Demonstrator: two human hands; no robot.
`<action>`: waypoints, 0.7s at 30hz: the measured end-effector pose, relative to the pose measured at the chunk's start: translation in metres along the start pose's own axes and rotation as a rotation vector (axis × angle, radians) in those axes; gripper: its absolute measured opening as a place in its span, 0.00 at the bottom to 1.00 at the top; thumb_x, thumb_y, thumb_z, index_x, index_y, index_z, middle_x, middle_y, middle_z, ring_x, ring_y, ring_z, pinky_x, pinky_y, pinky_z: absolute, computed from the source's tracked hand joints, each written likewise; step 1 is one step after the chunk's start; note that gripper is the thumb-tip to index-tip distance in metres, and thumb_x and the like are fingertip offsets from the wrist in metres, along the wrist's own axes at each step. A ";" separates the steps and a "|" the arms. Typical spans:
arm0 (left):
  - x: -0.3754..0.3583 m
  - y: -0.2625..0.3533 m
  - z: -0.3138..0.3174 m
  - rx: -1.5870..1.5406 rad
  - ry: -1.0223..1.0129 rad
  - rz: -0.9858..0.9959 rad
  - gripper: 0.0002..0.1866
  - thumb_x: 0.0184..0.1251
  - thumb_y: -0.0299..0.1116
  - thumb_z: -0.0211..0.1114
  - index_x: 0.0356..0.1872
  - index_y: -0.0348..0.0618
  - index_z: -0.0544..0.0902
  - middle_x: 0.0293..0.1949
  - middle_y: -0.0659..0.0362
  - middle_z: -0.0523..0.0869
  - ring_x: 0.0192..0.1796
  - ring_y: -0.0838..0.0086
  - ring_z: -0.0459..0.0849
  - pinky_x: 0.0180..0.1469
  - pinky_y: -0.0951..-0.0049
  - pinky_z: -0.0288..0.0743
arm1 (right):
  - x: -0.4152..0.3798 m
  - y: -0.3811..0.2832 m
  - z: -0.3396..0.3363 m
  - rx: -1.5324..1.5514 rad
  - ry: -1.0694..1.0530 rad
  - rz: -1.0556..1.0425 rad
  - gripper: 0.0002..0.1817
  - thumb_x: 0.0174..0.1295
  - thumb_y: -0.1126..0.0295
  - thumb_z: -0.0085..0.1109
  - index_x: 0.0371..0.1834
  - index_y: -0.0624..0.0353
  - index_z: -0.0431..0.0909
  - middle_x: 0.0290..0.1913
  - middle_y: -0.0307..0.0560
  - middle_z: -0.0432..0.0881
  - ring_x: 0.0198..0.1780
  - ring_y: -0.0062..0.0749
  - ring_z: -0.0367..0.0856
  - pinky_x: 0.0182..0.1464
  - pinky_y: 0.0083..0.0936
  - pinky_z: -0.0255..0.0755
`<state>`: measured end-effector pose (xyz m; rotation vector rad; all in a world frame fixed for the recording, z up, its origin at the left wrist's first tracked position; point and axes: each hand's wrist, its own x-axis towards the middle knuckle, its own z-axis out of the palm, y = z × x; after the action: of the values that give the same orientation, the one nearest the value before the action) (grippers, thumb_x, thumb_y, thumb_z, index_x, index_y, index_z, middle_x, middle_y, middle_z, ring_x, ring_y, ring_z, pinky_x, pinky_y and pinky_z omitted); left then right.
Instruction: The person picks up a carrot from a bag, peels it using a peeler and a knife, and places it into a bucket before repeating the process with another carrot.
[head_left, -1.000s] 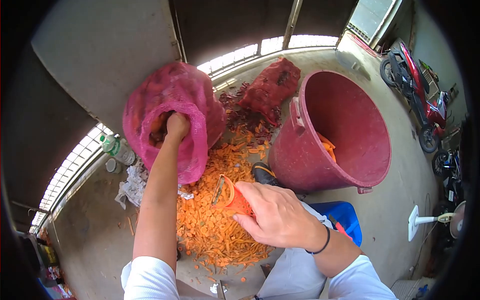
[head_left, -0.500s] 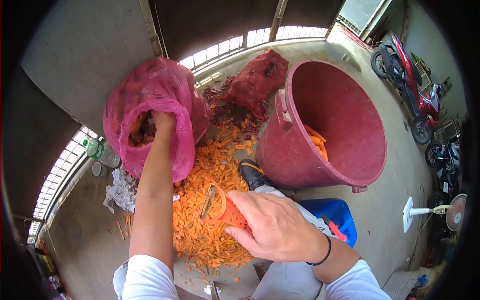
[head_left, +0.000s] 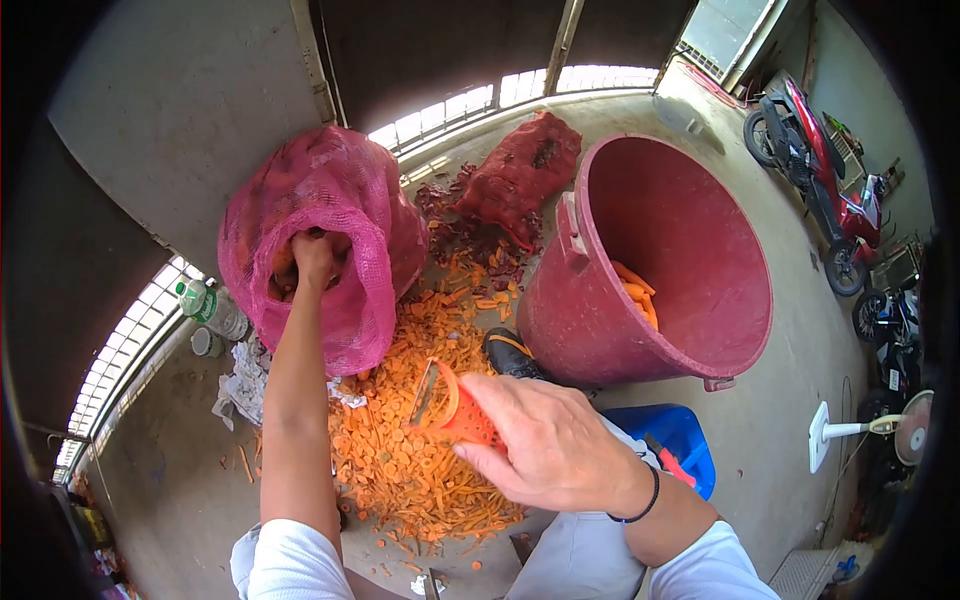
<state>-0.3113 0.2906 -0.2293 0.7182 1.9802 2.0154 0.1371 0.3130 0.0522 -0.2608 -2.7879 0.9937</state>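
My left hand (head_left: 314,258) reaches through the mouth of a pink mesh sack (head_left: 362,325), among carrots (head_left: 284,264) that look dark and unpeeled. Its fingers are mostly hidden inside, so their grip does not show. My right hand (head_left: 545,435) is closed around the orange handle of a peeler (head_left: 470,415); the blade end points up and left. Beneath the peeler, a broad heap of carrot peelings and slices (head_left: 400,460) covers the floor. To the right, a large dark-pink tub (head_left: 560,320) leans with its opening towards me, and peeled orange carrots (head_left: 637,298) lie inside it.
Behind the heap lies a red mesh sack (head_left: 520,180) with dark red scraps around it. A blue container (head_left: 690,440) holding a red-handled tool (head_left: 678,468) is beside my leg. A plastic bottle (head_left: 215,308) and crumpled paper (head_left: 243,385) lie left; a fan (head_left: 912,425) and motorbikes (head_left: 825,180) are right.
My left hand has shifted slightly left within the sack's mouth, its wrist more bent. The peeler stays in my right hand, tilted a little differently. The whole view has moved slightly.
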 end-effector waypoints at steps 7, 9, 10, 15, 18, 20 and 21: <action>-0.081 0.091 -0.032 -0.588 -0.094 -0.397 0.16 0.75 0.40 0.65 0.56 0.44 0.81 0.41 0.58 0.87 0.39 0.72 0.86 0.36 0.69 0.79 | 0.003 -0.003 0.006 0.003 0.058 0.074 0.30 0.63 0.62 0.69 0.64 0.66 0.71 0.49 0.62 0.85 0.49 0.60 0.85 0.51 0.47 0.80; -0.099 0.112 -0.047 -0.671 -0.155 -0.456 0.17 0.76 0.44 0.63 0.56 0.45 0.81 0.41 0.58 0.86 0.37 0.73 0.83 0.34 0.70 0.76 | 0.005 -0.001 0.012 0.008 0.112 0.054 0.30 0.62 0.62 0.71 0.63 0.67 0.74 0.50 0.61 0.85 0.49 0.59 0.86 0.51 0.45 0.80; -0.105 0.112 -0.055 -0.755 -0.172 -0.534 0.19 0.76 0.47 0.61 0.56 0.45 0.81 0.39 0.59 0.86 0.33 0.74 0.80 0.32 0.71 0.73 | 0.006 0.001 0.016 0.016 0.163 0.052 0.30 0.60 0.62 0.73 0.62 0.67 0.76 0.50 0.60 0.86 0.49 0.59 0.86 0.51 0.44 0.80; -0.145 0.151 -0.079 -0.835 -0.333 -0.695 0.21 0.74 0.47 0.60 0.59 0.46 0.80 0.39 0.59 0.85 0.27 0.74 0.72 0.29 0.72 0.66 | 0.014 0.002 0.020 0.398 0.062 0.178 0.37 0.53 0.69 0.83 0.66 0.67 0.77 0.52 0.48 0.90 0.51 0.25 0.87 0.56 0.26 0.80; -0.184 0.215 -0.083 -0.688 -0.354 -0.629 0.23 0.74 0.46 0.61 0.63 0.45 0.79 0.44 0.56 0.85 0.27 0.74 0.72 0.29 0.71 0.67 | 0.020 0.016 0.042 0.875 0.090 0.031 0.36 0.56 0.74 0.80 0.69 0.65 0.76 0.51 0.42 0.89 0.44 0.19 0.85 0.46 0.21 0.81; -0.210 0.254 -0.099 -0.652 -0.341 -0.588 0.26 0.73 0.47 0.61 0.66 0.45 0.78 0.51 0.53 0.86 0.26 0.76 0.71 0.29 0.73 0.67 | 0.021 0.000 0.040 0.923 0.068 0.076 0.36 0.59 0.74 0.79 0.71 0.62 0.75 0.50 0.40 0.89 0.37 0.14 0.83 0.35 0.14 0.76; -0.222 0.272 -0.109 -0.694 -0.419 -0.599 0.26 0.73 0.47 0.61 0.66 0.46 0.78 0.53 0.52 0.86 0.25 0.77 0.70 0.28 0.74 0.66 | 0.021 -0.009 0.035 1.019 0.050 0.086 0.35 0.60 0.74 0.78 0.72 0.62 0.75 0.49 0.39 0.88 0.34 0.13 0.82 0.31 0.13 0.74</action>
<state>-0.1268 0.0706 0.0005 0.2909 0.9863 1.7906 0.1079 0.2891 0.0335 -0.2364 -1.8848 2.1780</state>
